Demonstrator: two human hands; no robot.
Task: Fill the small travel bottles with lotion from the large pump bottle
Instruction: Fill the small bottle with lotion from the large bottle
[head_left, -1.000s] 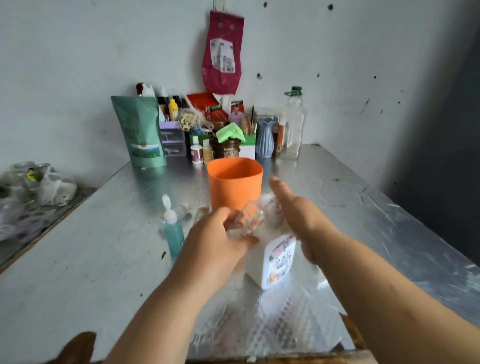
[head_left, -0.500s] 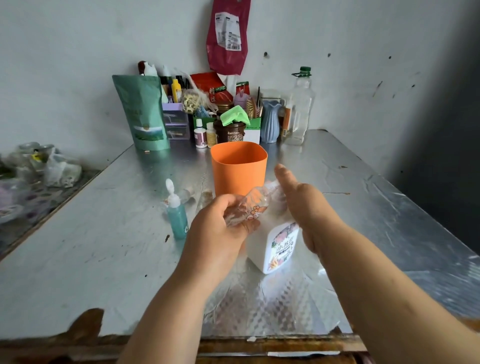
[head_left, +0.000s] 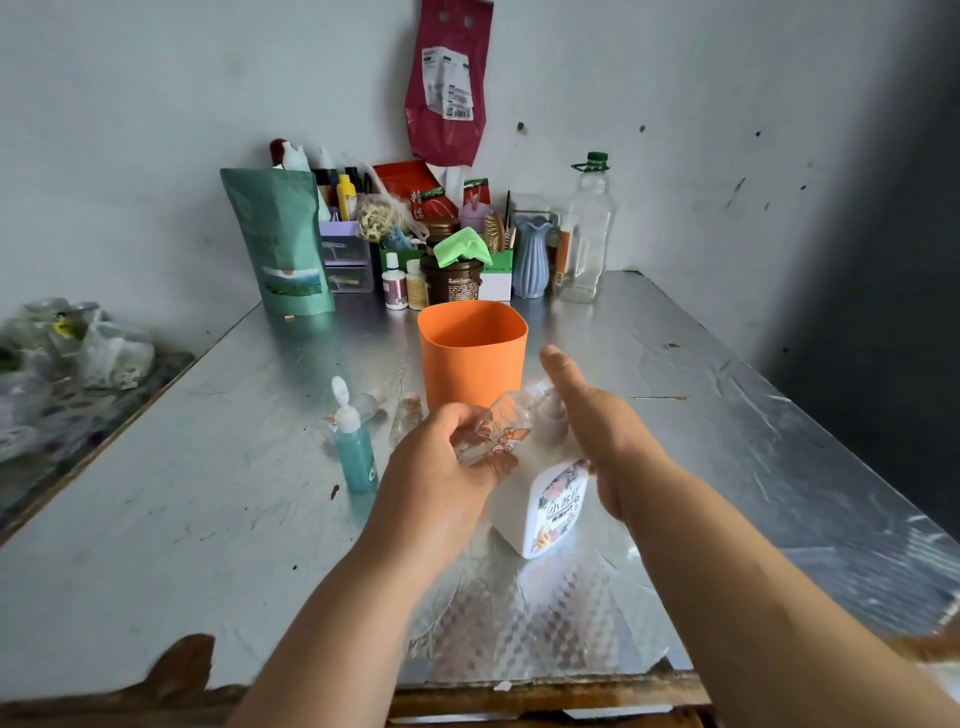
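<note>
Clear travel bottle (head_left: 493, 432) aslant, mouth upper-right

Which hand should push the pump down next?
Right, probably. The right hand lies flat over the pump bottle's top; the left hand is busy gripping the small bottle.

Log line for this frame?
left hand: grips clear travel bottle | right hand: open, over pump bottle top | pump bottle: upright on table
</note>
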